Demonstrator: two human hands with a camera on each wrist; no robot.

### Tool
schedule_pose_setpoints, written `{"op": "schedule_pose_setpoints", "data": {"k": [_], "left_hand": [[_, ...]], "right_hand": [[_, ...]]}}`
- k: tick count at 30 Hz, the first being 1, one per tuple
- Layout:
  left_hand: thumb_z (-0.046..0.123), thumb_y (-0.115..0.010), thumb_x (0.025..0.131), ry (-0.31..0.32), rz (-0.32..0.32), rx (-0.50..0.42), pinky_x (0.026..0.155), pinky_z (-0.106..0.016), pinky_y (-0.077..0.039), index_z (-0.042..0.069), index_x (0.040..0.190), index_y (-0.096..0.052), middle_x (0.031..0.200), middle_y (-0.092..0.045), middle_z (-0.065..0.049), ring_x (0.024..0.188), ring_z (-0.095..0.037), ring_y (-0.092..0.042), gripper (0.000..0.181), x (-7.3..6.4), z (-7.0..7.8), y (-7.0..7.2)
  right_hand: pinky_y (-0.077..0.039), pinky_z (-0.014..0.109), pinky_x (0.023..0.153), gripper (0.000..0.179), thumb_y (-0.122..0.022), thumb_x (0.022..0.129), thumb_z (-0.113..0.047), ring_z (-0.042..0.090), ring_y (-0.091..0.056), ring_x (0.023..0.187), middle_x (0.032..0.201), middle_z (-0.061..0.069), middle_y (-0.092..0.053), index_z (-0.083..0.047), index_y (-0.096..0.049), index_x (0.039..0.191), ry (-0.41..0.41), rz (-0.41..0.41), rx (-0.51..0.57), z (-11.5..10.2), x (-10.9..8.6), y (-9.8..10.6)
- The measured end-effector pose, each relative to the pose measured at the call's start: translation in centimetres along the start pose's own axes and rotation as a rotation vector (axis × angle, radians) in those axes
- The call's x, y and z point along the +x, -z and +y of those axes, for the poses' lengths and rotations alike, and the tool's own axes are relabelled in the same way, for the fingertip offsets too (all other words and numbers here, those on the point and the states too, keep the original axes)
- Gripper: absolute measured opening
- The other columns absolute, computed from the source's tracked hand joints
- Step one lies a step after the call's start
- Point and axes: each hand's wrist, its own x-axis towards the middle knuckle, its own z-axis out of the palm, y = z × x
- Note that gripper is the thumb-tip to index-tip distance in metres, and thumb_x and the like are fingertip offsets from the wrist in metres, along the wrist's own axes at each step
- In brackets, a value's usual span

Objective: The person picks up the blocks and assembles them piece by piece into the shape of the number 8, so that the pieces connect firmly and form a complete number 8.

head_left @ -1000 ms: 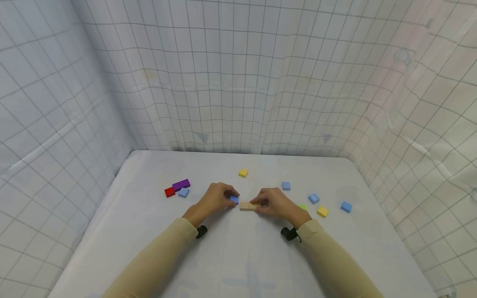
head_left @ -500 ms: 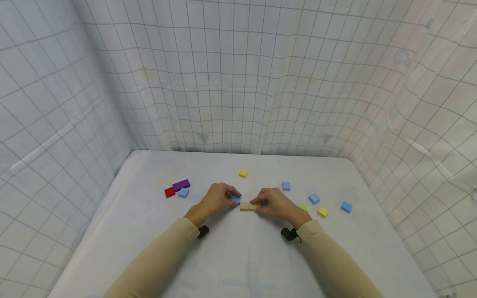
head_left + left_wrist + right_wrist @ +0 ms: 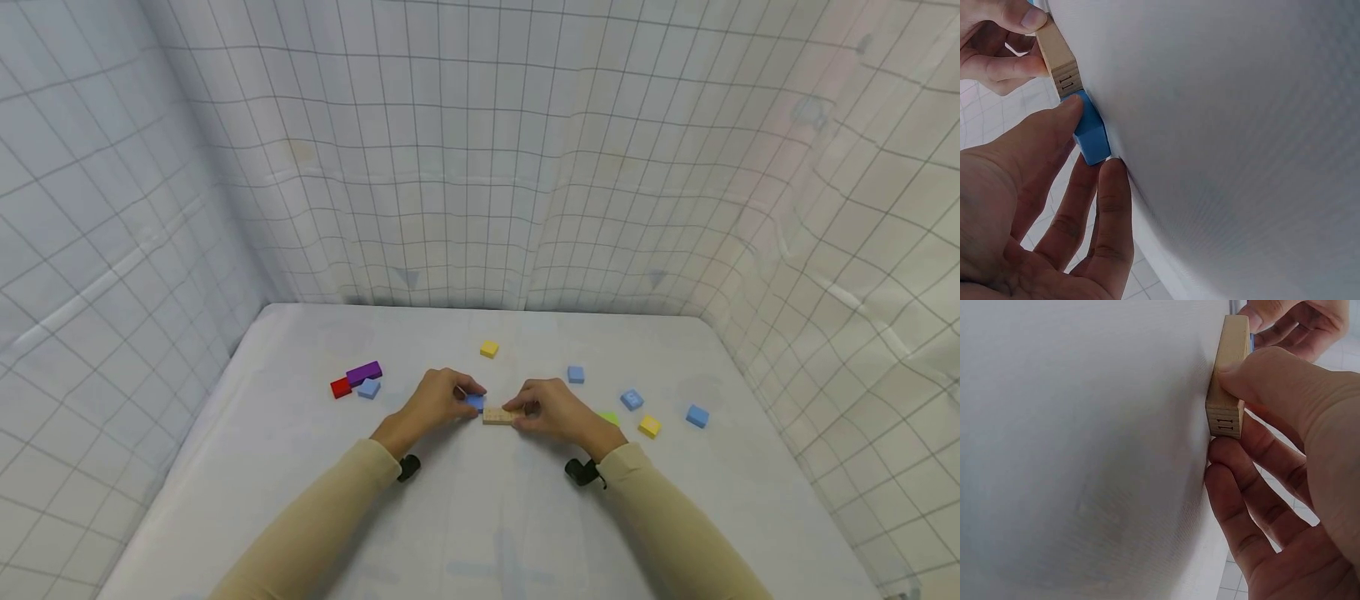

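Near the middle of the white table, my left hand [image 3: 437, 398] pinches a small blue block [image 3: 1091, 131] between thumb and fingers. My right hand [image 3: 551, 407] holds a longer tan wooden block [image 3: 1229, 375] with its thumb along one side. The wooden block [image 3: 497, 416] has dark marks on its end, seen in both wrist views. In the left wrist view the blue block's end meets the marked end of the wooden block. Both blocks lie low at the table surface.
To the left lie a purple block [image 3: 364, 372], a red block [image 3: 341, 387] and a light blue block [image 3: 369, 388]. A yellow block [image 3: 489, 349] is farther back. On the right are blue blocks [image 3: 632, 400], another yellow block [image 3: 649, 427] and a partly hidden green block [image 3: 610, 418].
The left hand has moved slightly to the right with the blue block, bringing it up to the wooden block. The right hand and wooden block have stayed in place.
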Motion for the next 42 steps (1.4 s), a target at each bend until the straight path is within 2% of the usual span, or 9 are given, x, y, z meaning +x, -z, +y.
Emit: {"op": "schedule_pose_setpoints", "data": {"k": [2, 5, 9, 11, 13, 34, 38, 40, 42], "left_hand": [[0.015, -0.101, 0.092, 0.001, -0.004, -0.004, 0.091, -0.034, -0.065, 0.018, 0.127, -0.091, 0.119, -0.087, -0.002, 0.102, -0.018, -0.075, 0.036, -0.8, 1.4, 0.8], [0.018, -0.101, 0.093, -0.020, -0.001, 0.003, 0.094, -0.034, -0.065, 0.017, 0.129, -0.090, 0.120, -0.087, -0.003, 0.105, -0.018, -0.075, 0.037, -1.0, 1.5, 0.9], [0.017, -0.100, 0.094, 0.008, -0.003, 0.002, 0.100, -0.037, -0.066, 0.016, 0.130, -0.089, 0.121, -0.086, -0.003, 0.106, -0.018, -0.075, 0.039, -1.6, 2.5, 1.2], [0.012, -0.099, 0.093, 0.062, -0.005, -0.003, 0.102, -0.042, -0.066, 0.014, 0.130, -0.089, 0.121, -0.086, -0.005, 0.107, -0.019, -0.075, 0.038, -2.3, 4.1, 1.8], [0.012, -0.099, 0.094, 0.079, -0.003, -0.001, 0.104, -0.043, -0.066, 0.014, 0.130, -0.089, 0.122, -0.086, -0.004, 0.108, -0.019, -0.075, 0.038, -2.4, 4.2, 1.7], [0.013, -0.099, 0.094, 0.082, -0.001, 0.001, 0.106, -0.044, -0.066, 0.013, 0.131, -0.088, 0.124, -0.086, -0.005, 0.111, -0.020, -0.076, 0.038, -2.4, 4.3, 1.9], [0.015, -0.099, 0.094, 0.044, -0.018, -0.030, 0.104, -0.044, -0.068, 0.012, 0.131, -0.087, 0.125, -0.086, -0.008, 0.111, -0.022, -0.079, 0.039, -2.5, 3.9, 2.3], [0.024, -0.100, 0.095, -0.028, -0.017, -0.030, 0.101, -0.039, -0.068, 0.013, 0.131, -0.087, 0.125, -0.087, -0.007, 0.111, -0.021, -0.080, 0.040, -1.8, 1.9, 2.0], [0.027, -0.100, 0.095, -0.044, -0.017, -0.030, 0.099, -0.038, -0.069, 0.013, 0.131, -0.087, 0.126, -0.087, -0.008, 0.112, -0.022, -0.080, 0.041, -1.7, 1.8, 2.4]], "right_hand": [[-0.060, 0.022, 0.086, 0.026, -0.091, 0.102, -0.010, 0.004, -0.071, 0.096, 0.110, 0.000, -0.082, -0.013, -0.091, 0.128, 0.008, 0.003, -0.004, 0.0, 0.0, 0.0], [-0.060, 0.023, 0.086, 0.025, -0.091, 0.102, -0.010, 0.005, -0.071, 0.095, 0.110, 0.000, -0.082, -0.013, -0.091, 0.127, 0.020, 0.010, -0.007, 0.0, 0.0, 0.1], [-0.060, 0.022, 0.084, 0.025, -0.091, 0.102, -0.010, 0.004, -0.070, 0.094, 0.110, 0.000, -0.082, -0.013, -0.091, 0.126, 0.026, 0.016, -0.004, 0.0, 0.0, 0.0], [-0.060, 0.022, 0.084, 0.025, -0.091, 0.102, -0.010, 0.004, -0.070, 0.094, 0.110, 0.000, -0.082, -0.013, -0.091, 0.126, 0.027, 0.018, -0.003, 0.0, 0.0, -0.1], [-0.060, 0.022, 0.084, 0.025, -0.091, 0.102, -0.009, 0.005, -0.070, 0.094, 0.109, 0.001, -0.082, -0.013, -0.091, 0.126, 0.029, 0.020, -0.001, 0.0, 0.0, -0.1], [-0.061, 0.023, 0.083, 0.025, -0.091, 0.101, -0.008, 0.007, -0.072, 0.094, 0.109, 0.002, -0.082, -0.012, -0.091, 0.126, 0.046, 0.032, -0.007, 0.2, -0.1, -0.2], [-0.062, 0.024, 0.085, 0.025, -0.091, 0.102, -0.009, 0.006, -0.072, 0.095, 0.110, 0.002, -0.083, -0.012, -0.091, 0.126, 0.035, 0.023, -0.012, 0.1, -0.1, -0.2], [-0.062, 0.023, 0.087, 0.025, -0.091, 0.102, -0.010, 0.006, -0.072, 0.096, 0.111, 0.001, -0.082, -0.013, -0.091, 0.126, 0.023, 0.016, -0.009, 0.0, 0.0, -0.2], [-0.062, 0.024, 0.088, 0.025, -0.091, 0.102, -0.010, 0.006, -0.072, 0.097, 0.111, 0.001, -0.082, -0.013, -0.091, 0.126, 0.016, 0.012, -0.004, -0.1, 0.0, -0.2]]}}
